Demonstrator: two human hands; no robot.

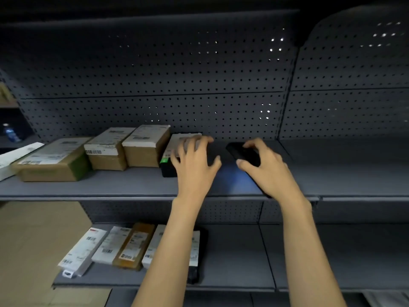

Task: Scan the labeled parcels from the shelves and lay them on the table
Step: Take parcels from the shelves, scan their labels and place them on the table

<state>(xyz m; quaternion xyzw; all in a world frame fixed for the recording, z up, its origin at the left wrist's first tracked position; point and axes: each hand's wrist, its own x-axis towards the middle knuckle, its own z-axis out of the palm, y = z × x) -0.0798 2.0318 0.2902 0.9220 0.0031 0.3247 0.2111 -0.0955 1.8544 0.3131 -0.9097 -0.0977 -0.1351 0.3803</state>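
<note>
The left hand (pixel 194 161) is spread wide with loose fingers over the small black parcel with a white label (pixel 169 169), last in the row on the upper grey metal shelf (pixel 110 187). The right hand (pixel 269 171) grips a black scanner (pixel 242 151). I think it is best to hold the parcel by its sides, with the label showing.

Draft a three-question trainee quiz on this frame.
1. True or false: the right hand holds a black scanner.
2. Which parcel is the left hand reaching for? A) a white box B) the black parcel with white label C) a lower-shelf parcel
3. How many tan cardboard boxes sit on the upper shelf?
Key: 1 true; 2 B; 3 three.
</note>
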